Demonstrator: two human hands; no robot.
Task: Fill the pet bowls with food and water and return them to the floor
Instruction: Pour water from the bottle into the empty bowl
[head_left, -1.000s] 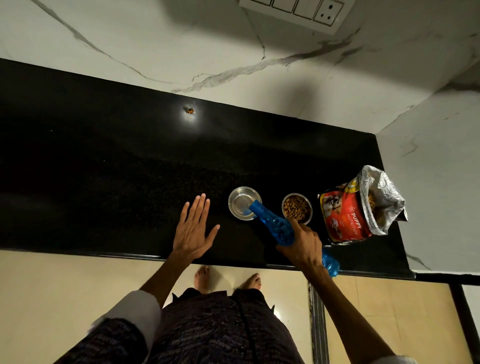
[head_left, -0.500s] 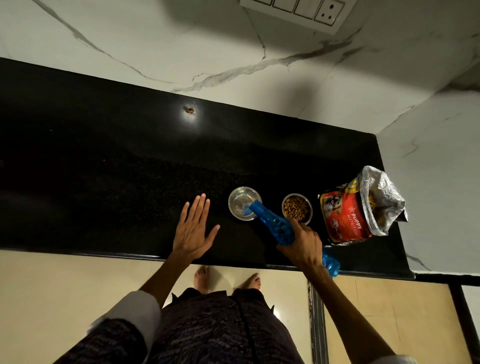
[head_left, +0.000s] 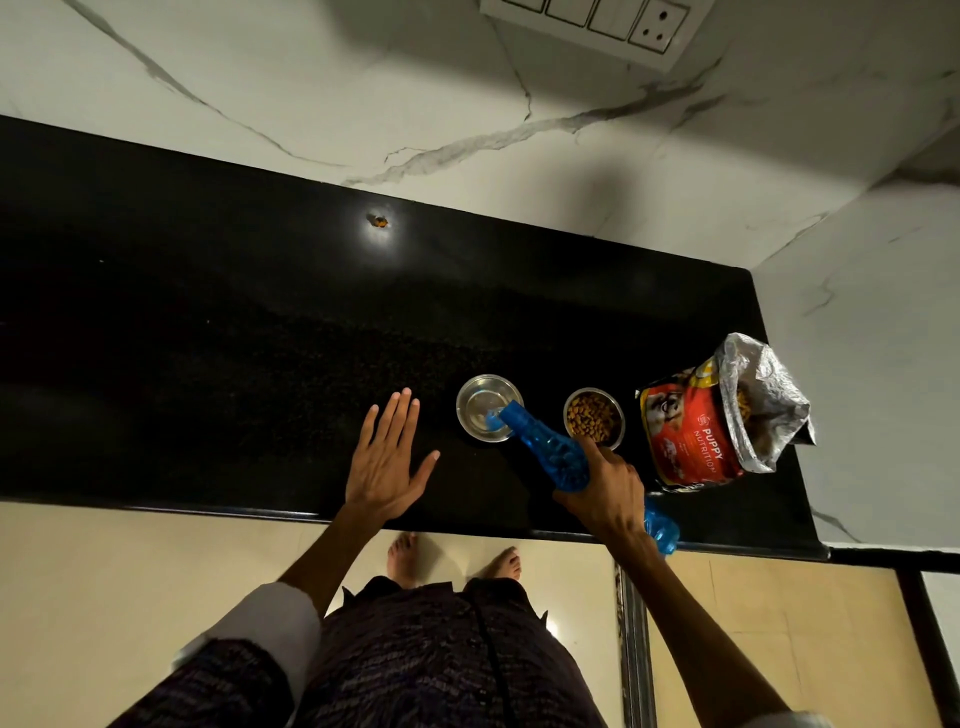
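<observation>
Right hand (head_left: 605, 488) grasps blue water bottle (head_left: 550, 454) round its middle, bottle tipped, neck over rim of steel water bowl (head_left: 483, 402) at 10 o'clock from the hand. Food bowl (head_left: 594, 417) full of kibble sits just beside, at 3 o'clock of the water bowl. Puppy food bag (head_left: 696, 441), top open, lies at 3 o'clock of that. Left hand (head_left: 387, 462) flat, fingers straight, on black counter (head_left: 208, 338) at 9 o'clock of the water bowl, holding nothing.
</observation>
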